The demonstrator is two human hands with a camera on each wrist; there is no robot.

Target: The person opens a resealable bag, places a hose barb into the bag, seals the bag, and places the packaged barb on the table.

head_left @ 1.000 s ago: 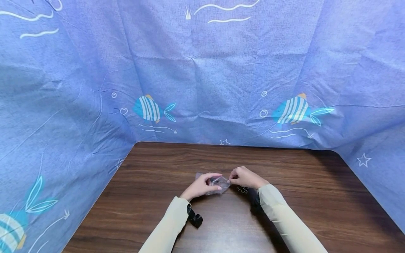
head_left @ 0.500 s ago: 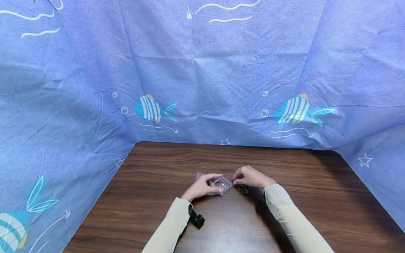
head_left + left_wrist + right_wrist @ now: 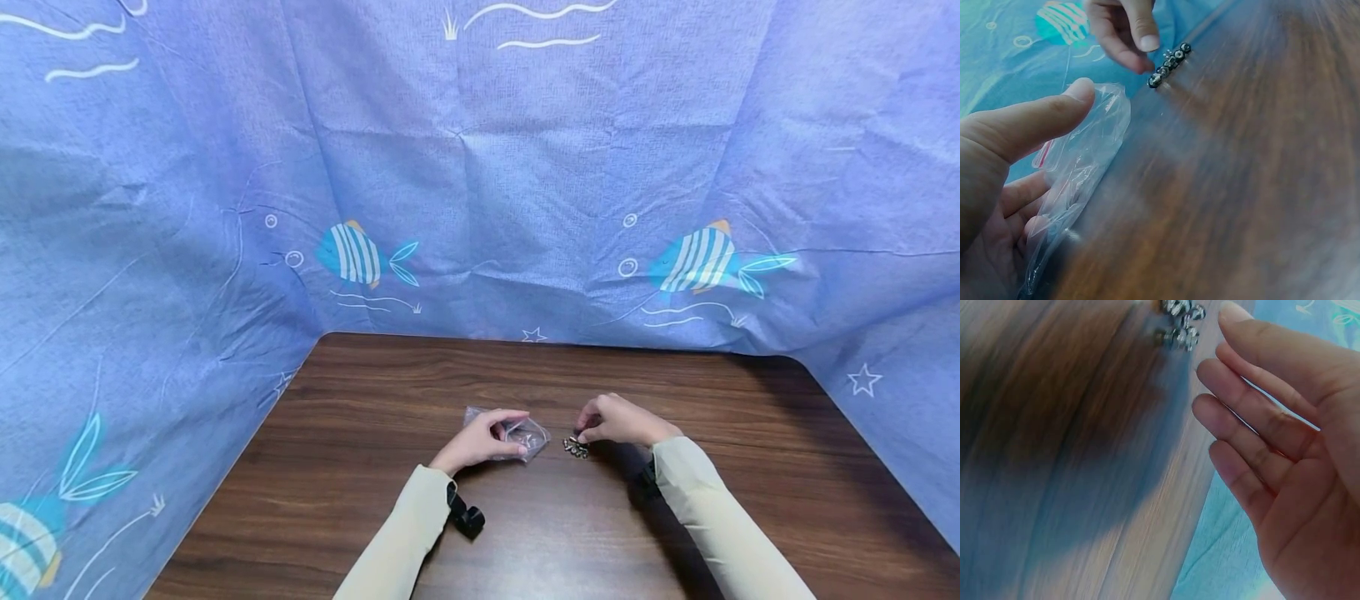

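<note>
- At lower centre, I see the left hand (image 3: pixel 480 440) gripping a clear plastic zip bag (image 3: pixel 534 438).
- Right of it, I see small metal pieces (image 3: pixel 576 448) on the worktop (image 3: pixel 420 383), the right hand (image 3: pixel 617 422) just beside them, fingers relaxed, empty.

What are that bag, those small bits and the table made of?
Bag: likely thin, glossy plastic, being see-through and crinkled. Small bits: probably polished metal, from their silvery glints. Table: wood or wood-look laminate, satiny; the brown grain fits either.
</note>
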